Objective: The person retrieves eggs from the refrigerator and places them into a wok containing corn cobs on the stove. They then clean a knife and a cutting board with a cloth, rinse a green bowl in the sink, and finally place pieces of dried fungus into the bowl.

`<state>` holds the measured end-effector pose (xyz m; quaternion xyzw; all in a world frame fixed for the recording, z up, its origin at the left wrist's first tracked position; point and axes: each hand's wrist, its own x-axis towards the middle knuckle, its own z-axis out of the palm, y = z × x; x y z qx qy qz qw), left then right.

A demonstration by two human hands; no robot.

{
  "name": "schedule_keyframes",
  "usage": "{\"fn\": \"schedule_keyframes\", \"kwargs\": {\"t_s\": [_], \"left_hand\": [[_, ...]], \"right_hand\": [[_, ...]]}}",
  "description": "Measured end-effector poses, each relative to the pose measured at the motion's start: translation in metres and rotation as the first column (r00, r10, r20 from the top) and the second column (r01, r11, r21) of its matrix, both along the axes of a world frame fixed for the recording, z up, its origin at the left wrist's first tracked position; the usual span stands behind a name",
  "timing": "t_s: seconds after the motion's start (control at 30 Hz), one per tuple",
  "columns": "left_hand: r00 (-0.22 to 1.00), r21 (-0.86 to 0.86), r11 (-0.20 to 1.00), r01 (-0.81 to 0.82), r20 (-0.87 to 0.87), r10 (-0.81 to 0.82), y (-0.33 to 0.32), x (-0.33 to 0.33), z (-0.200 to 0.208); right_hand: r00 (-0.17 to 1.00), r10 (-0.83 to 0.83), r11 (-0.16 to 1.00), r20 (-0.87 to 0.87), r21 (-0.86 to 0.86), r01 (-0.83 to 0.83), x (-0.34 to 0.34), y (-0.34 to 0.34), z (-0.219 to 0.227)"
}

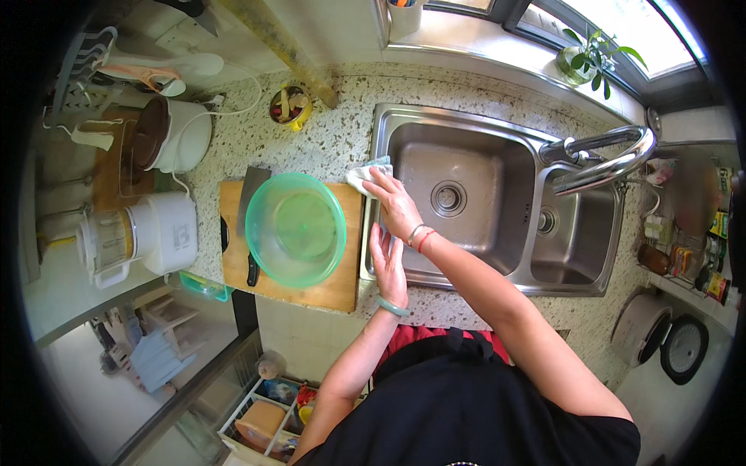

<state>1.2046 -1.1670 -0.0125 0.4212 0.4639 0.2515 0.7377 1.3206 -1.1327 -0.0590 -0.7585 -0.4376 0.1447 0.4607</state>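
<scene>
A white and pale-blue cloth (pixel 365 177) lies bunched at the left rim of the steel sink (pixel 482 124). My right hand (pixel 398 208), with bracelets at its wrist, reaches across the sink's left edge and has its fingers on the cloth, gripping part of it; the palm side is hidden. Just nearer to me is my left hand (pixel 389 268), a jade-green bangle on its wrist. Its fingers stretch forward along the sink's left rim, beside the cutting board. Left of both hands a translucent green bowl (pixel 299 229) rests on the wooden cutting board (pixel 342 287).
A cleaver (pixel 252 198) lies on the board, left of the bowl. A chrome faucet (pixel 606 159) stands over the smaller right basin. Behind the board is a yellow mug (pixel 291 107) with scraps in it. White appliances (pixel 167 233) line the left; a rice cooker (pixel 641 330) is at right.
</scene>
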Motion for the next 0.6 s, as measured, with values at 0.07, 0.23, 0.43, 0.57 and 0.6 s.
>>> {"fn": "schedule_keyframes", "kwargs": {"t_s": [0.07,0.23,0.43,0.57,0.6], "left_hand": [[0.999,0.016,1.000,0.018,-0.034,-0.018,-0.004,-0.015,-0.005],[0.970,-0.033,0.972,0.233,-0.067,-0.235,-0.012,-0.038,-0.009],[0.951,-0.003,0.952,0.306,-0.049,-0.306,-0.016,-0.045,-0.004],[0.986,0.090,0.982,0.164,0.013,-0.166,-0.014,-0.051,0.015],[0.987,0.157,0.975,0.156,0.009,-0.160,-0.012,-0.055,0.017]], "right_hand": [[0.995,0.076,0.997,-0.066,-0.016,-0.077,-0.014,-0.019,-0.007],[0.877,0.376,0.646,0.298,-0.763,-0.018,0.004,-0.107,-0.044],[0.912,-0.341,0.940,-0.226,-0.115,0.323,0.008,-0.083,-0.027],[0.913,-0.282,0.954,-0.295,0.014,0.299,-0.033,-0.025,-0.018],[0.925,-0.287,0.954,-0.250,0.007,0.298,-0.046,-0.022,-0.019]]}}
